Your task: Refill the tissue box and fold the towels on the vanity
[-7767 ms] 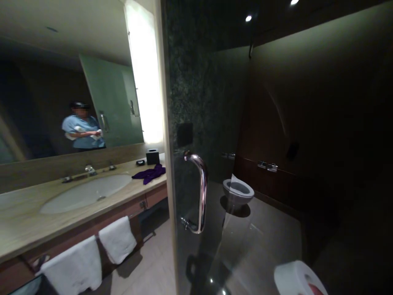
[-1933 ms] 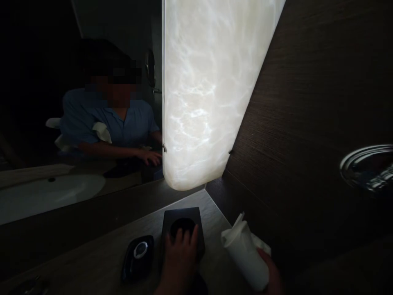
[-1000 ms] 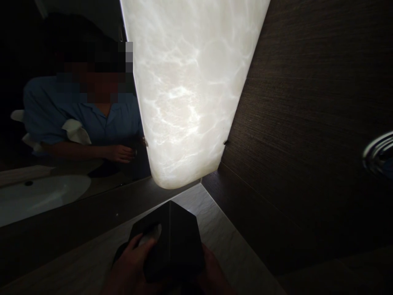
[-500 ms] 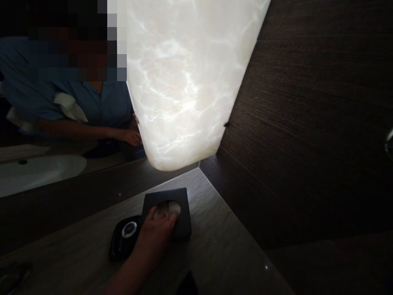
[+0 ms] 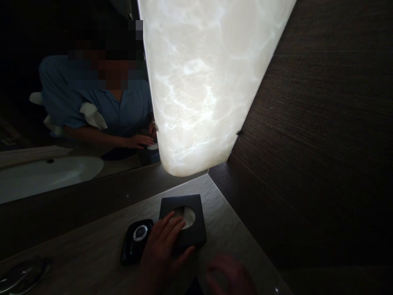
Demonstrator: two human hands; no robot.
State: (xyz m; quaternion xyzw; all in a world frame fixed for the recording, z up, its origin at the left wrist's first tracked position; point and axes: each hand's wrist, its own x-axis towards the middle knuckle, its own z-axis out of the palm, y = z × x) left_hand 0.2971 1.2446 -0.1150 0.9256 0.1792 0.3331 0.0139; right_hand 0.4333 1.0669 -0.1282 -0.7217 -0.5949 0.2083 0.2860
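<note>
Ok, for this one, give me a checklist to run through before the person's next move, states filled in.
1. Black box with an oval opening standing on the pale stone countertop: ok.
2. White material visible inside the opening: ok.
3. Opening uncovered: not ok, the bare left hand covers its lower left part.
4. Bare right hand free of objects: cannot tell, blurred.
5. Glossy black rounded item with a silver ring untouched: cannot tell, the left hand overlaps its edge.

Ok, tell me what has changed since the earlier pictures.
The black box, tilted in both hands a second ago, has come down flat onto the counter. The right hand has let go; the left hand lies partly over the box's opening, where white material shows. The shiny object stayed on the counter.
</note>
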